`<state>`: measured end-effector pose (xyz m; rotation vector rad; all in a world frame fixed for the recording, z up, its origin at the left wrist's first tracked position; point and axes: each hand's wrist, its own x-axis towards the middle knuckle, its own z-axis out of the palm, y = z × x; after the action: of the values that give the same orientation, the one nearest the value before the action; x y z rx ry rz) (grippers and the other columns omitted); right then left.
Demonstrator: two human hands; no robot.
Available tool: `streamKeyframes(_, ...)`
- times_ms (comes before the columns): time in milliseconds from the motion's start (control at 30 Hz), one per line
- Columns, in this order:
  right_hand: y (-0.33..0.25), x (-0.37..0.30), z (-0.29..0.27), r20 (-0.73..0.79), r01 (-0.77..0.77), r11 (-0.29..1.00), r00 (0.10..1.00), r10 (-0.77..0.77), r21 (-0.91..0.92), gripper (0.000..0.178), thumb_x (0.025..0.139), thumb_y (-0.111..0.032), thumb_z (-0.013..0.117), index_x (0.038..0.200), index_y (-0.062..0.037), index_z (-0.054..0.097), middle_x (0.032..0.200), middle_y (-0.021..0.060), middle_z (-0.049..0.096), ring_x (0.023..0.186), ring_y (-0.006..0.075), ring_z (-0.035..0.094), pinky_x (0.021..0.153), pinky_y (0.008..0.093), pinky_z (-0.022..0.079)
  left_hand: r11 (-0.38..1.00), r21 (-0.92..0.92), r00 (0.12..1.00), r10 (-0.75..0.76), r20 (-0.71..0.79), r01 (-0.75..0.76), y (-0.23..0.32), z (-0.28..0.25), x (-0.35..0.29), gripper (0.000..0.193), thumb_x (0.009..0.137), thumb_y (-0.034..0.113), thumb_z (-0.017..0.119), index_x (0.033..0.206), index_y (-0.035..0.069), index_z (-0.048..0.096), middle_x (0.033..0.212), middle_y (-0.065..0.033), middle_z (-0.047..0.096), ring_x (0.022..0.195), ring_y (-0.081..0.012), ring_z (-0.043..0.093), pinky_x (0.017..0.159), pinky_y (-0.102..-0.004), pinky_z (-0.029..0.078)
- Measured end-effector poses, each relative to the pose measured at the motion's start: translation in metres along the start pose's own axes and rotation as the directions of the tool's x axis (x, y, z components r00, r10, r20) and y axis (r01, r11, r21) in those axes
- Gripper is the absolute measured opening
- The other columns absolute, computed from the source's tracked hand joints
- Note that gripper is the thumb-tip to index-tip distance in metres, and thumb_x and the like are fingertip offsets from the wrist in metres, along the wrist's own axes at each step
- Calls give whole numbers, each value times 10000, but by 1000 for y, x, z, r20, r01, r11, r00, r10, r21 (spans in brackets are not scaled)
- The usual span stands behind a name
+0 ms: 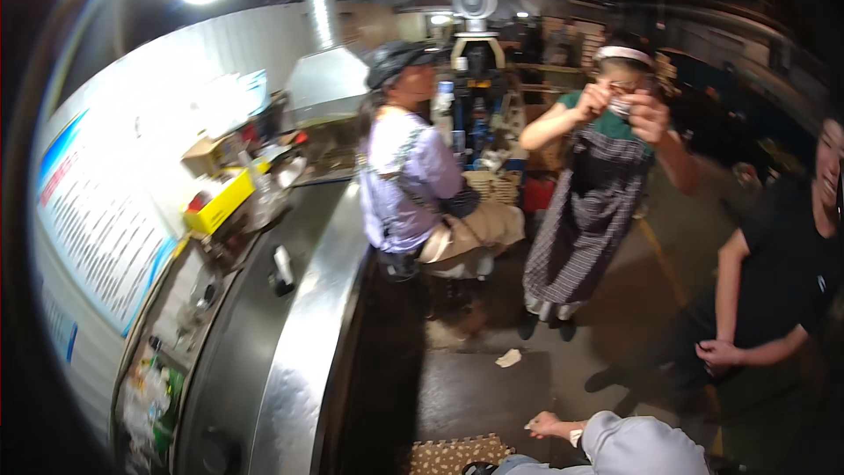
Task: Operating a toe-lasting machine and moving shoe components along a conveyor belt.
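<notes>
Neither my left hand nor my right hand shows in the head view. At the lower edge a pale grey sleeve (640, 447) leads to another person's hand (547, 426) low over the floor; a small pale thing seems to be at its fingertips, too small to name. In the middle, a person in a green top and checked apron (587, 224) stands with both hands raised before the face. A small pale thing (621, 107) shows between those hands, its kind unclear.
A long metal worktop (303, 343) runs along the left. Near the wall are a yellow box (220, 202) and plastic bags (148, 400). A person in lilac (413, 163) sits beyond; another in black (774, 273) is at right. A pale scrap (508, 358) and patterned mat (453, 456) lie on the floor.
</notes>
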<state>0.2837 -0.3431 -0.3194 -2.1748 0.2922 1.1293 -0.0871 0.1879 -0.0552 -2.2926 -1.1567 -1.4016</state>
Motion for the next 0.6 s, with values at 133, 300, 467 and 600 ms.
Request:
streamKeyframes(133, -55, -30, 33, 165, 227, 962, 954, -251, 151, 294, 939, -222, 584, 1134, -56, 730, 882, 34, 752, 702, 98, 698, 689, 258, 573, 986, -162, 999, 36, 37, -30, 30, 42, 17, 569, 777, 63, 796, 1253, -4, 491, 1023, -185, 599, 904, -307, 616, 794, -416, 531)
streamKeyframes(300, -31, -44, 37, 130, 296, 939, 938, -320, 176, 303, 920, -173, 580, 1164, -60, 719, 898, 39, 749, 696, 98, 691, 689, 260, 568, 958, -286, 999, 28, 39, -16, 50, 54, 36, 556, 785, 69, 789, 1252, -4, 496, 1027, -183, 601, 907, -305, 617, 797, -414, 530)
streamKeyframes(467, 38, -39, 41, -3, 131, 979, 991, -132, 158, 347, 910, -154, 574, 1229, -102, 700, 908, 41, 749, 648, 88, 664, 671, 257, 559, 931, -364, 998, -1, 61, 23, 55, 62, 42, 544, 792, 75, 783, 1251, -5, 502, 1030, -182, 604, 911, -303, 619, 800, -412, 530)
streamKeyframes(600, 54, -47, 46, -2, -30, 986, 1000, 30, 162, 362, 927, -168, 576, 1271, -131, 681, 883, 35, 740, 616, 86, 643, 632, 252, 550, 912, -404, 994, -32, 105, 72, 53, 61, 38, 534, 798, 80, 777, 1250, -5, 506, 1034, -181, 606, 914, -301, 620, 803, -410, 530)
